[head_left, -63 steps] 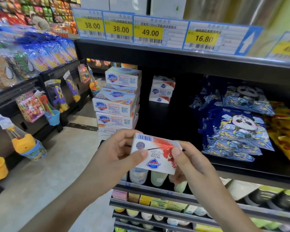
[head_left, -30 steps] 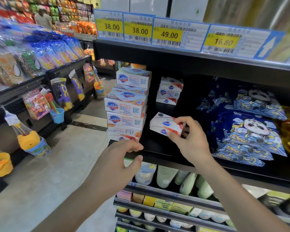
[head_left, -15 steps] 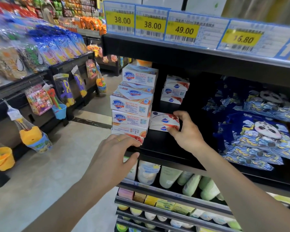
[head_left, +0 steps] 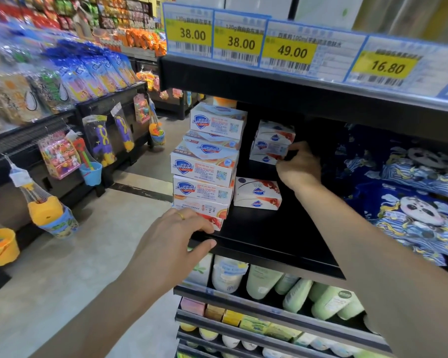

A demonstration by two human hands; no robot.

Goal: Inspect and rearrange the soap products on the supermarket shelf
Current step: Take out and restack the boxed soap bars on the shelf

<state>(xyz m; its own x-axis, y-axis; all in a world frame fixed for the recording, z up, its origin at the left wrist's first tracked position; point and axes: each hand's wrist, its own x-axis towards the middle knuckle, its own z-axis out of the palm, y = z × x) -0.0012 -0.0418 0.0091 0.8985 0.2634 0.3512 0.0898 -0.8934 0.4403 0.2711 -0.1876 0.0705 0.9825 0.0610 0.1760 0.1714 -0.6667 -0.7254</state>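
Soap boxes: right hand [head_left: 299, 165] reaches to the back stack [head_left: 272, 143] on the black shelf [head_left: 269, 236], seemingly pinching a middle box. Left hand [head_left: 177, 236], fingers relaxed, rests at the front stack's [head_left: 207, 164] base. Next: pull the box out without toppling the stack.

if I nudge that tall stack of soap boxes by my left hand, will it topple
Possibly. The tall stack is several boxes high and unevenly aligned, so a push high up would likely shift the upper boxes. The boxes look stiff and flat-sided, so they should slide, not roll. The left hand is by its base.
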